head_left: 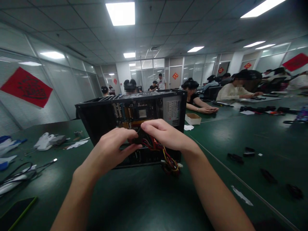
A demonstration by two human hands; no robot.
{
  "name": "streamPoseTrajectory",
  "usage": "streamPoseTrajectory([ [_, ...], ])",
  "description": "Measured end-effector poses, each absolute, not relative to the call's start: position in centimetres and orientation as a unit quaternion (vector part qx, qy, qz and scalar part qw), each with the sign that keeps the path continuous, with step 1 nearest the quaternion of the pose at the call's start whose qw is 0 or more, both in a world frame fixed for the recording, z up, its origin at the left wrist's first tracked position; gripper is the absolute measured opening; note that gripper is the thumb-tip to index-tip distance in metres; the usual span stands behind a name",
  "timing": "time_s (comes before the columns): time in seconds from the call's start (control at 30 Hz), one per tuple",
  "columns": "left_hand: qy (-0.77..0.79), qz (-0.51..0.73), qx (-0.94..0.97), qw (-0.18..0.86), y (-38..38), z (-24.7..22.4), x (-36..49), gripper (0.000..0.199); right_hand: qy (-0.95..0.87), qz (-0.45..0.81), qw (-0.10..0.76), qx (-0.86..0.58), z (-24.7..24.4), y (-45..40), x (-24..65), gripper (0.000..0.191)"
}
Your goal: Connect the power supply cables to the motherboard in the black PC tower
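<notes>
An open black computer case [96, 123] stands on the green table, its inside facing me. A motherboard [151, 107] shows in the middle, with a labelled power supply [172, 110] at the upper right. Both hands meet in front of the board. My left hand [117, 144] pinches a dark piece at the end of the cables, thumb below and fingers above. Against the same dark piece, my right hand [160, 131] has its fingers curled, partly hiding it. A bundle of red, yellow and black cables [169, 157] hangs below my right hand to the case's lower edge.
A phone [18, 211], cables [26, 175] and plastic bags [44, 141] lie at the left. Beyond the case sit a small open box [193, 119] and a person's hands [208, 109]. Several black parts [235, 158] are on the right side. Other people work farther back.
</notes>
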State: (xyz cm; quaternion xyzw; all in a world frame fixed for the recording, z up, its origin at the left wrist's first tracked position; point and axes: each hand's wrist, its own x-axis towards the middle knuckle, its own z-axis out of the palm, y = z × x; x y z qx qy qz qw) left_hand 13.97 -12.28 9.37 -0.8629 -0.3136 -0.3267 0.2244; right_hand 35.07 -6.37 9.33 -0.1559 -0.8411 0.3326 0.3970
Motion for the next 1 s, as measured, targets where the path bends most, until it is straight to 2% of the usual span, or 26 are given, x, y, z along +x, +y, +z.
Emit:
streamPoseTrajectory([
  [0.1, -0.309, -0.332, -0.86, 0.233, -12.1, 9.3, 14.0, 0.023, -0.843, 0.332, 0.393, -0.155, 9.2, -6.1, 35.0, 0.046],
  [0.5, -0.313, -0.3, -0.87, 0.234, -11.6, 8.7, 13.9, 0.073, -0.831, 0.411, 0.339, -0.158, 8.8, -7.1, 33.6, 0.05],
  [0.7, -0.322, -0.287, -0.867, 0.25, -10.9, 8.7, 13.6, 0.091, -0.862, 0.366, 0.309, -0.164, 8.5, -6.9, 33.6, 0.047],
  [0.9, -0.284, -0.271, -0.877, 0.276, -9.9, 8.4, 13.2, 0.066, -0.89, 0.304, 0.281, -0.189, 8.4, -6.7, 33.9, 0.041],
  [1.0, -0.29, -0.269, -0.869, 0.296, -9.7, 8.3, 13.2, 0.062, -0.891, 0.305, 0.28, -0.188, 8.4, -6.5, 34.0, 0.04],
])
